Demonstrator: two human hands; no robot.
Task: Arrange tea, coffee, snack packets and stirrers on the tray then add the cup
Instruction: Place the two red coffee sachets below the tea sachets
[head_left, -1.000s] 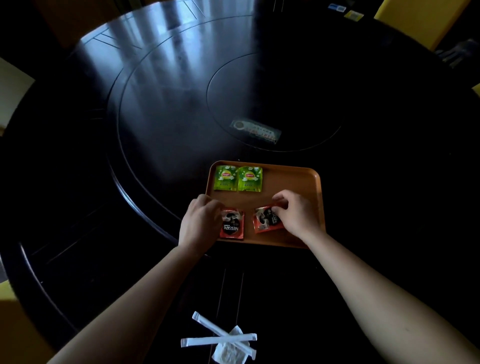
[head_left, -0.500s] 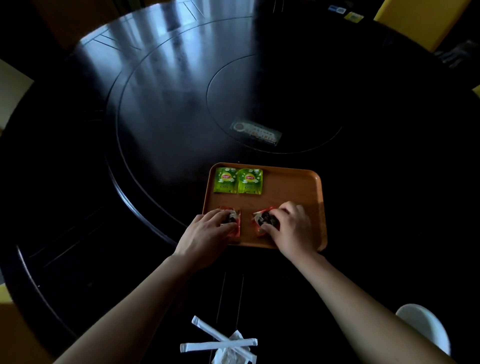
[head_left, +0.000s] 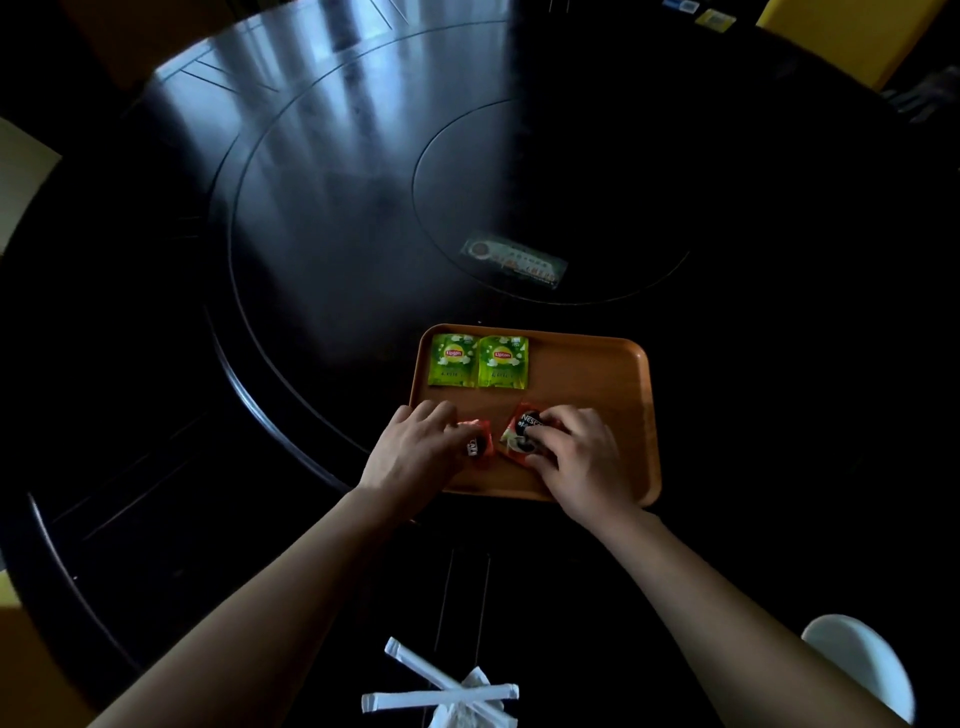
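An orange tray (head_left: 587, 374) lies on the dark round table. Two green tea packets (head_left: 478, 361) sit side by side in its far left corner. My left hand (head_left: 415, 452) grips a red coffee sachet (head_left: 479, 442) near the tray's front edge. My right hand (head_left: 576, 457) holds a second red coffee sachet (head_left: 522, 434), tilted, just to the right of the first. Two white wrapped stirrers (head_left: 441, 693) lie crossed on the table near me, over a crumpled white packet (head_left: 467, 714). A white cup (head_left: 857, 660) shows at the lower right, partly behind my right forearm.
A long dark snack packet (head_left: 514, 262) lies on the table's inner turntable beyond the tray. Small blue and yellow packets (head_left: 701, 15) sit at the far edge. A yellow chair (head_left: 852, 36) stands at the top right.
Both hands drew the coffee sachets toward the tray's front edge and closed over them. The right sachet has turned more upright. The view shifted, bringing the white cup into sight.
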